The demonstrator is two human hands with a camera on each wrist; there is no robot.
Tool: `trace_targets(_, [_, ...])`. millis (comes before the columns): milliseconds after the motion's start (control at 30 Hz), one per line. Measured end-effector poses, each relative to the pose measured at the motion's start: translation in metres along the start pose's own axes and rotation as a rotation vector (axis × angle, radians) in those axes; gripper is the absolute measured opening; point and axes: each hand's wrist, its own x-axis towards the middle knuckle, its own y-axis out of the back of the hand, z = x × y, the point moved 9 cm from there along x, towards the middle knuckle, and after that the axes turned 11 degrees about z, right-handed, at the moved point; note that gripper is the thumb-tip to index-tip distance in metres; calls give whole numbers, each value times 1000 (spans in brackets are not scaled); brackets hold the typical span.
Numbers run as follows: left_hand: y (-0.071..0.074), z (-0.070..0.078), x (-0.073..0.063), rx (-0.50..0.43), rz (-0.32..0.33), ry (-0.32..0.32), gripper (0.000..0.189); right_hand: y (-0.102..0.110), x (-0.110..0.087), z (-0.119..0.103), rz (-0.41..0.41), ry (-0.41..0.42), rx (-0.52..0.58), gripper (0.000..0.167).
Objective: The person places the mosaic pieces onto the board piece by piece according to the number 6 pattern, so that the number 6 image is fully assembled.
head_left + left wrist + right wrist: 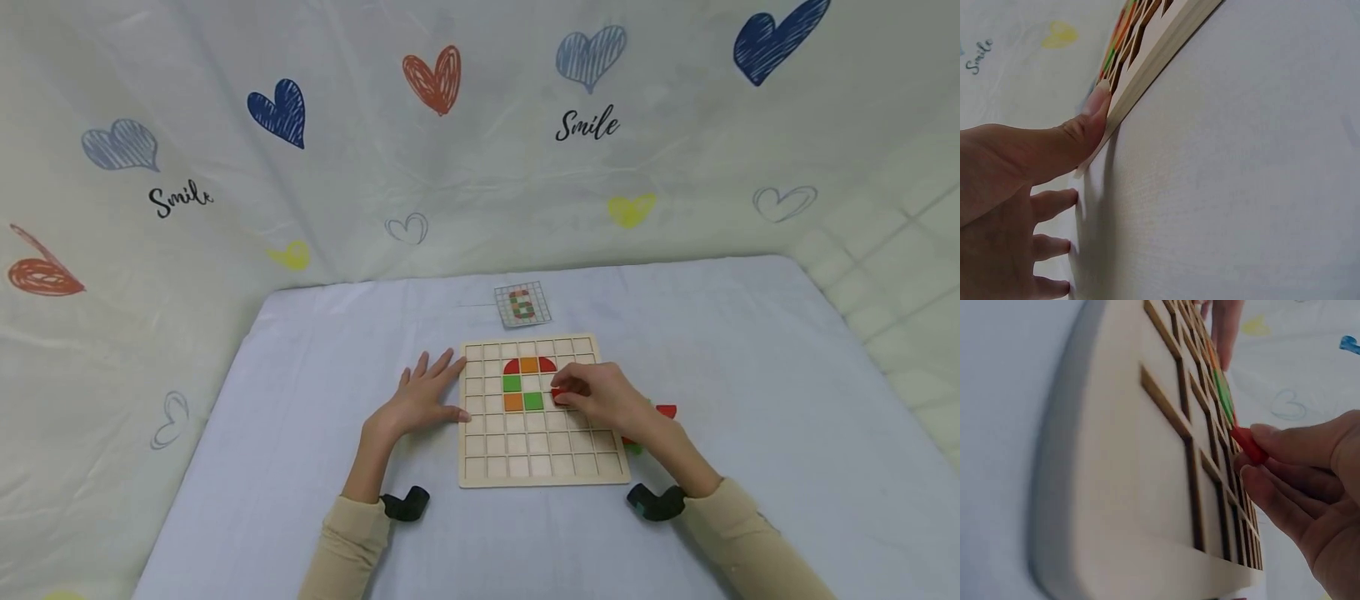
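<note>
A square wooden grid board (543, 484) lies flat on the white cloth. My left hand (420, 400) spreads its fingers along the left edge, its thumb (1099, 100) pressing on the rim. Over the board's right half, my right hand (603, 396) pinches a small red piece (1250, 445) between thumb and fingers, close over the cells. Set in the grid are a red rounded piece (512, 366), an orange square (529, 365), another red rounded piece (547, 364), a green square (512, 383), a second orange square (513, 402) and a second green square (533, 402).
Behind the board lies a small card (522, 305) printed with a coloured grid pattern. Loose pieces, among them a red one (666, 411) and a green one (633, 448), lie right of the board, partly hidden by the right forearm. A heart-printed curtain (480, 192) hangs behind the table.
</note>
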Motion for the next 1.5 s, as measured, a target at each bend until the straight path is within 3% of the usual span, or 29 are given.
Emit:
trace_targets(200, [1, 0, 0, -7, 5, -2, 93, -3, 0, -4, 58, -2, -37, 14])
trace_targets(400, [1, 0, 0, -8, 7, -7, 93, -6, 0, -4, 67, -38, -59, 16])
trace_targets(733, [-1, -1, -1, -1, -2, -4, 94, -11, -3, -1, -38, -59, -88, 25])
trace_targets(1033, [-1, -1, 0, 5, 0, -2, 94, -10, -4, -9, -70, -1, -78, 23])
trace_targets(1500, [-1, -3, 0, 11, 1, 1, 94, 31, -6, -4, -40, 6, -84, 19])
